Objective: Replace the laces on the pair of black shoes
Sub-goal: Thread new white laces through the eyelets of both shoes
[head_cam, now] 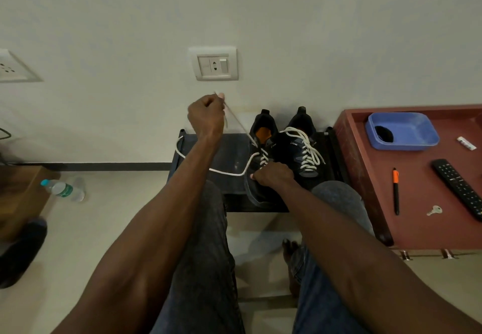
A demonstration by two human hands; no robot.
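Here, the left hand [207, 114] pinched a white lace [241, 125] pulled taut from the half-laced black shoe [260, 156] (its mate [302, 151] fully laced just beside) on a dark worktop [229, 156]; the right hand [273, 175] gripped that shoe.

Both black shoes [297, 151] look like matt cloth, the left one with an orange lining inside. The white lace [227, 172] is woven cord, soft and dull. Under the shoes, the dark rack [229, 151] has a smooth, faintly glossy top. Right of the rack, the reddish desk [417, 219] looks like smooth matt wood. On it, the blue tray [407, 131] is smooth plastic, the remote [459, 187] black plastic, the key [434, 210] shiny metal. Left of the rack lies a clear plastic bottle [64, 189] on pale, smooth floor tiles [104, 229].
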